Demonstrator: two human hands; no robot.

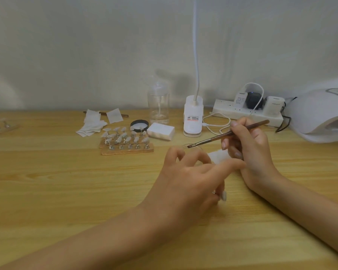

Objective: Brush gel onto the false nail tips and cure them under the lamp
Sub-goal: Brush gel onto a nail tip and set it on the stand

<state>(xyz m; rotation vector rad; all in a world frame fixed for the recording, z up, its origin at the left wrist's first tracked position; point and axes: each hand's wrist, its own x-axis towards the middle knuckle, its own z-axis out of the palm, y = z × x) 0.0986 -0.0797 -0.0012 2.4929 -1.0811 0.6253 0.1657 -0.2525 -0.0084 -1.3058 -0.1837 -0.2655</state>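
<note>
My right hand (250, 151) pinches a thin brown gel brush (228, 134), whose bristle end hangs over the rim of a small clear jar (192, 147). My left hand (185, 178) is curled beside that jar. A false nail tip (223, 196) on a small metal stand pokes out from under its lower fingers, which grip it. Between my hands lies a white pad (219, 155). Wooden strips (125, 150) farther back carry several more nail tips on metal stands. The white curing lamp (320, 117) sits at the right edge.
Behind the strips are a black lid (139, 124), a white block (160, 131), loose white wipes (92, 123), a clear pump bottle (158, 102), a desk lamp base (192, 117) and a power strip (242, 114) with cables. Another strip of tips (0, 127) lies far left.
</note>
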